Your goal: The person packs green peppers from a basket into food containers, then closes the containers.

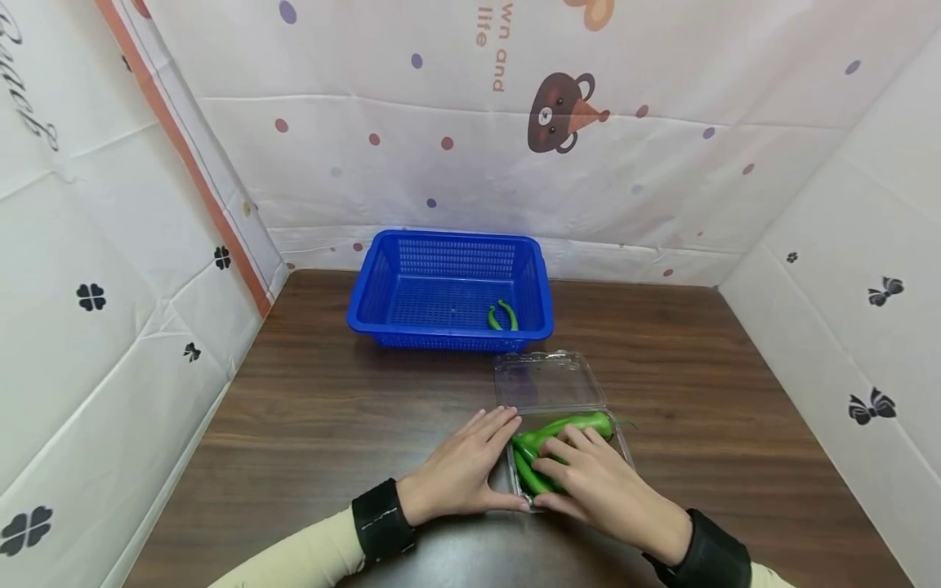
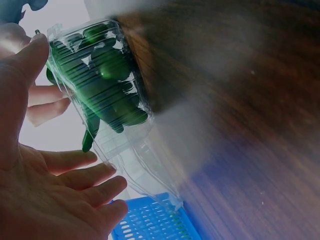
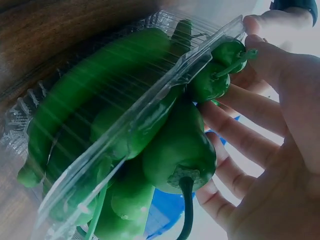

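Observation:
A clear plastic clamshell box [image 1: 621, 445] lies open on the brown table, its lid [image 1: 547, 380] folded back toward the far side. Its tray holds several green peppers [image 1: 581, 425]. My left hand [image 1: 470, 467] lies flat against the box's left side with straight fingers and the thumb along the front edge. My right hand [image 1: 591, 478] rests on top of the peppers, fingers spread over them. In the right wrist view the fingers [image 3: 250, 145] touch the peppers [image 3: 175, 150] and the thumb sits at the box's rim [image 3: 220, 37]. The left wrist view shows the open palm [image 2: 55, 200] beside the box [image 2: 100, 85].
A blue plastic basket [image 1: 382, 286] stands at the back of the table with two green peppers [image 1: 503, 317] in its near right corner. Patterned white sheets wall the table on the left, back and right. Bare wood [image 1: 309, 408] lies left of the box.

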Demonstrator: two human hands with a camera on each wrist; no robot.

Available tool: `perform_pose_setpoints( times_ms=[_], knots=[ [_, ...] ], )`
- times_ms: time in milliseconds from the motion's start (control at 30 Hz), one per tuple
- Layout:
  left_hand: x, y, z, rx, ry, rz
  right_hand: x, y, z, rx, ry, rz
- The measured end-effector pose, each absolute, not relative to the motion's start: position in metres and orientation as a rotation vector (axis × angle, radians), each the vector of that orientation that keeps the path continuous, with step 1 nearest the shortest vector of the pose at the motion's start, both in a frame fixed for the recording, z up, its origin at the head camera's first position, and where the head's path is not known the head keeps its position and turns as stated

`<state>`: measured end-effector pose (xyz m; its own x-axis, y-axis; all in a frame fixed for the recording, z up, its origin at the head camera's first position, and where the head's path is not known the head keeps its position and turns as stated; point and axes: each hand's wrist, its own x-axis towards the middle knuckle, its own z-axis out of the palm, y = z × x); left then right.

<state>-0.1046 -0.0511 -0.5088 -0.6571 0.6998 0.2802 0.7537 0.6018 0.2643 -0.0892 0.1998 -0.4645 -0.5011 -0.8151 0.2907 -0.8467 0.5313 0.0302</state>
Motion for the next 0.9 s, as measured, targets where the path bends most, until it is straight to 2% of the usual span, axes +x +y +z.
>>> perform_pose_setpoints(
  times_ms=[700,900],
  knots=[
    [-0.106,-0.053,-0.504,-1.257,-2.674,-0.629,-0.089,0.204,-0.461,1.377,-2.497,0.264],
    [-0.117,-0.06,-0.491,-1.134,-2.58,-0.664,-0.103,0.202,-0.446,1.366,-2.478,0.254]
  ],
)
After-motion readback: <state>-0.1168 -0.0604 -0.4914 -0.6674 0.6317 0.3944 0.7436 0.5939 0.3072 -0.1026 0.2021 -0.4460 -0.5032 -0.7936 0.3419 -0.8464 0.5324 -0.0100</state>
